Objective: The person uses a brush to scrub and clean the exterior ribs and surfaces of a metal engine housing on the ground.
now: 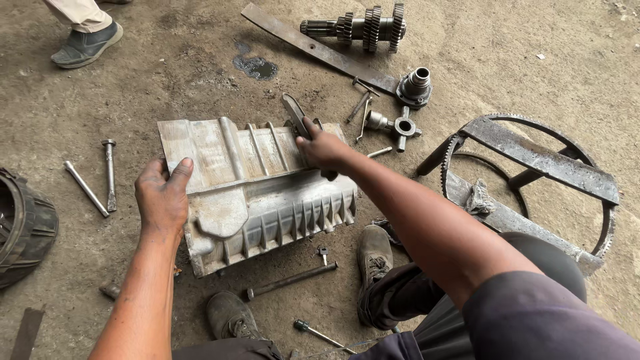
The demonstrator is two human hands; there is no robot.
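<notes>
At frame centre, on the floor, the ribbed casing (257, 193) is steadied by the left hand (162, 200), fingers clamped on its edge, while the right hand (325, 150) grips a wrench (295, 115) at its far rim; loosening judged underway, needing firm bracing.

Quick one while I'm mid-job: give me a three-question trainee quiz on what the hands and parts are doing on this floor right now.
1. True or false: the left hand grips the left edge of the ribbed metal casing.
2. What does the right hand hold? A) hammer B) flat metal tool C) rag
3. Fill in: the gear shaft lies on the ___, beyond the casing.

Key: 1 true; 2 B; 3 floor.
</notes>
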